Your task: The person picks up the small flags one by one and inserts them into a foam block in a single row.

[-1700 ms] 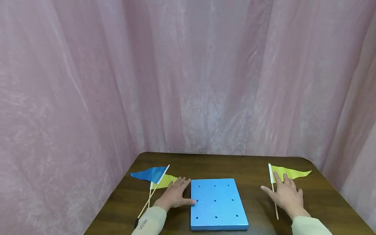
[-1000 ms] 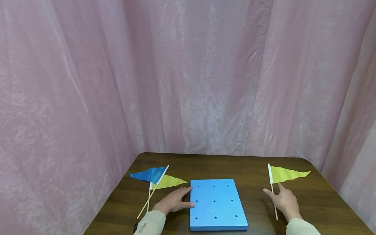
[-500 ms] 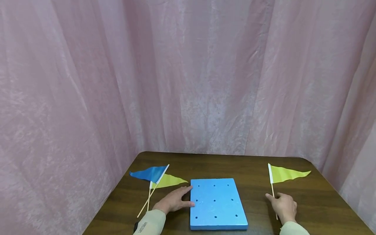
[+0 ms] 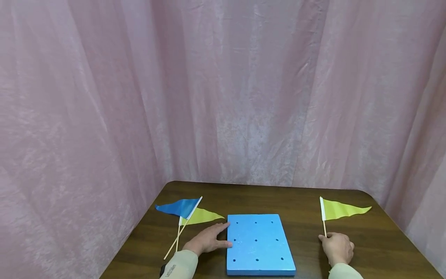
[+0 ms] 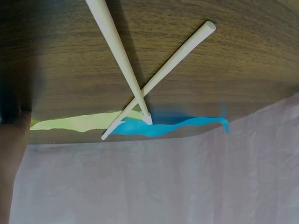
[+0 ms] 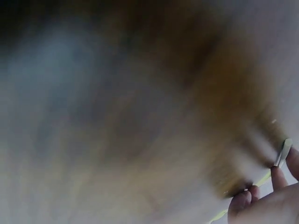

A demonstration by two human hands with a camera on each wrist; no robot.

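My right hand had its fingers curled round the thin stick of the yellow flag, low on the shaft, with the pennant lying flat on the table beyond it; my left hand lay flat and relaxed against the left edge of the blue foam block, holding nothing. I judged the grip sat too near the stick's lower end to steer it well; I reckoned a pinch nearer the middle would keep the shaft upright over one of the block's holes; the flat hand served to stop the block sliding. A blue flag and another yellow one lay crossed just beside that hand; the right wrist view was too blurred to confirm the pinch.
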